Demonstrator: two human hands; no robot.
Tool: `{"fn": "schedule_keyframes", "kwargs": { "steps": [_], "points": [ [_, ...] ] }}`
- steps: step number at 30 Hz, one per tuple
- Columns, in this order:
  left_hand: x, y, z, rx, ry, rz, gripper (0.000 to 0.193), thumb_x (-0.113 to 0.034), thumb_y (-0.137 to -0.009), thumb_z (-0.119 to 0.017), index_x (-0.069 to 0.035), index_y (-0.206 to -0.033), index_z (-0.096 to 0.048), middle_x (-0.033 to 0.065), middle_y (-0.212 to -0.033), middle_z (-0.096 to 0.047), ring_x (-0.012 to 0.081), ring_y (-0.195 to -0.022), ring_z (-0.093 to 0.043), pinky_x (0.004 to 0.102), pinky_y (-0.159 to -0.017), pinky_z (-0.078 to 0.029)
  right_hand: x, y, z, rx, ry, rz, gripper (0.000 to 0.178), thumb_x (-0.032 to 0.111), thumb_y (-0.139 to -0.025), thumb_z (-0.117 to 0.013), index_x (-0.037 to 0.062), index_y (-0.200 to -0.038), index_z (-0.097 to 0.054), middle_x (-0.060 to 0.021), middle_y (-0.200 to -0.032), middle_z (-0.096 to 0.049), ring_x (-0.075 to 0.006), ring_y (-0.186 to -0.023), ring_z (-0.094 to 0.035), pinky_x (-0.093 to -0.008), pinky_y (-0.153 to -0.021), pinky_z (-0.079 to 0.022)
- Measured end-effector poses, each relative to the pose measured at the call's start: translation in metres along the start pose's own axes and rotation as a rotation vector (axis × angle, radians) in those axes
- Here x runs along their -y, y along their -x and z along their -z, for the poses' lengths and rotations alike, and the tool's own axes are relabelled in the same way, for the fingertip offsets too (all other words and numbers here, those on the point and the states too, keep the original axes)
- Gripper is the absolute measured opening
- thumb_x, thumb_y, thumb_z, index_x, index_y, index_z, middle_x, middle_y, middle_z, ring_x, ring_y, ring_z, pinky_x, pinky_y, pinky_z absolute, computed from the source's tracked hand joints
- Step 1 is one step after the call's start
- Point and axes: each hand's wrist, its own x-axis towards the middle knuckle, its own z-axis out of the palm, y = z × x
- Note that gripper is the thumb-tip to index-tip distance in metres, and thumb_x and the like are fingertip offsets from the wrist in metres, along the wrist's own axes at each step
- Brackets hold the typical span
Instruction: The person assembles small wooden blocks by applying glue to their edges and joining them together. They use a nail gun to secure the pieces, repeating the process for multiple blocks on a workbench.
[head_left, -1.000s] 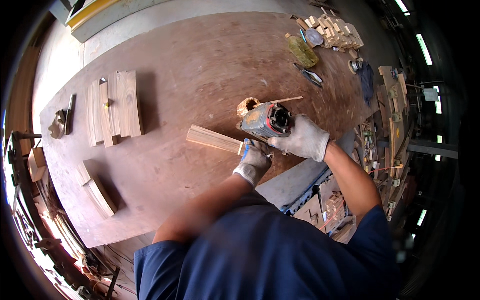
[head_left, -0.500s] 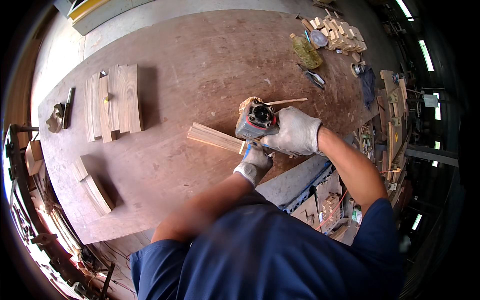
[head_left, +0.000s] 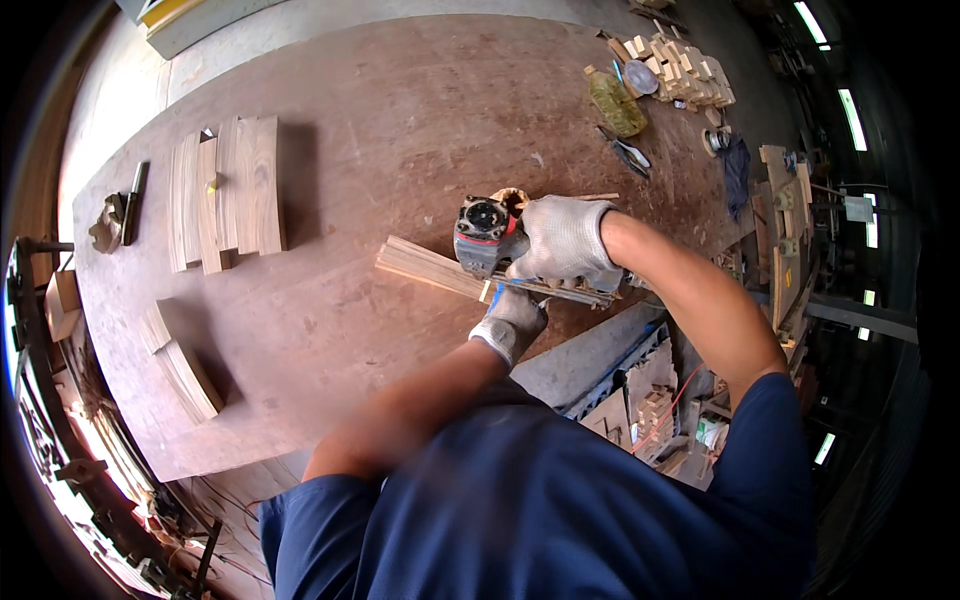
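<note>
My right hand (head_left: pixel 562 240), in a pale knit glove, is closed round the handle of a nail gun (head_left: pixel 480 248) with a grey body and a black bolted cap. Its long, narrow magazine points right, below the hand. The gun's nose is hidden; its body stands over a bundle of narrow wood strips (head_left: pixel 425 270) lying on the table (head_left: pixel 380 180). Just below it, my gloved left hand (head_left: pixel 510 322) grips the near end of the strips. Beyond the gun, a thin stick (head_left: pixel 597 197) shows past a round tan object (head_left: pixel 513 198), which is partly covered.
Joined wood boards (head_left: pixel 262 185) lie at the left, with a smaller board piece (head_left: pixel 185 365) nearer me. A dark-handled tool (head_left: pixel 134 205) is by the left edge. Far right are a yellowish bottle (head_left: pixel 615 102), pliers (head_left: pixel 628 153) and piled wood blocks (head_left: pixel 690 72).
The nail gun has shifted left along the strips and turned, so its magazine now shows. My right hand moved with it; my left hand has stayed about where it was.
</note>
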Motion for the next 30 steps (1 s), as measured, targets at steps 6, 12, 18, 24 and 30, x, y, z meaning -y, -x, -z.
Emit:
{"fn": "schedule_keyframes", "kwargs": {
  "steps": [6, 12, 18, 24, 30],
  "points": [
    [-0.007, -0.006, 0.018, 0.122, -0.101, -0.093, 0.065, -0.012, -0.096, -0.053, -0.008, -0.160, -0.046, 0.0145, -0.147, -0.059, 0.0350, -0.136, -0.056, 0.0531, -0.115, -0.043, 0.008, -0.006, 0.007, 0.075, 0.036, -0.044, 0.032, 0.023, -0.094, -0.076, -0.0007, -0.116, -0.074, -0.0123, -0.075, -0.075, -0.0204, -0.055, -0.070, -0.0347, -0.050, -0.059],
    [0.004, 0.000, 0.001, -0.141, -0.387, -0.188, 0.062, -0.015, -0.098, -0.055, -0.005, -0.158, -0.048, 0.0173, -0.151, -0.058, 0.0368, -0.138, -0.055, 0.0549, -0.118, -0.042, 0.020, -0.005, 0.013, 0.060, 0.054, -0.058, 0.037, 0.027, -0.093, -0.078, -0.0081, -0.103, -0.076, -0.0148, -0.080, -0.077, -0.0216, -0.065, -0.076, -0.0373, -0.060, -0.064],
    [-0.030, 0.000, 0.058, 0.292, -0.635, -0.184, 0.052, -0.018, -0.099, -0.057, 0.006, -0.146, -0.061, 0.0256, -0.147, -0.063, 0.0442, -0.136, -0.058, 0.0583, -0.115, -0.044, 0.011, -0.011, 0.017, 0.077, 0.005, -0.053, 0.033, 0.025, -0.095, -0.077, -0.0001, -0.116, -0.076, -0.0130, -0.081, -0.077, -0.0206, -0.065, -0.075, -0.0363, -0.057, -0.063],
    [-0.015, 0.004, 0.035, 0.066, -0.568, -0.231, 0.057, -0.017, -0.100, -0.054, 0.006, -0.153, -0.054, 0.0236, -0.154, -0.058, 0.0431, -0.136, -0.057, 0.0562, -0.115, -0.044, 0.014, -0.012, 0.015, 0.085, 0.030, -0.067, 0.032, 0.025, -0.096, -0.075, 0.0012, -0.118, -0.074, -0.0127, -0.079, -0.076, -0.0198, -0.060, -0.072, -0.0365, -0.054, -0.060],
    [-0.002, -0.001, 0.008, -0.155, -0.511, -0.195, 0.063, -0.013, -0.096, -0.052, 0.003, -0.156, -0.046, 0.0195, -0.155, -0.052, 0.0390, -0.139, -0.051, 0.0516, -0.115, -0.043, 0.017, -0.029, 0.016, 0.170, 0.124, -0.090, 0.039, 0.023, -0.097, -0.075, 0.0026, -0.129, -0.067, -0.0127, -0.077, -0.075, -0.0206, -0.056, -0.071, -0.0361, -0.051, -0.059]
  ]
}}
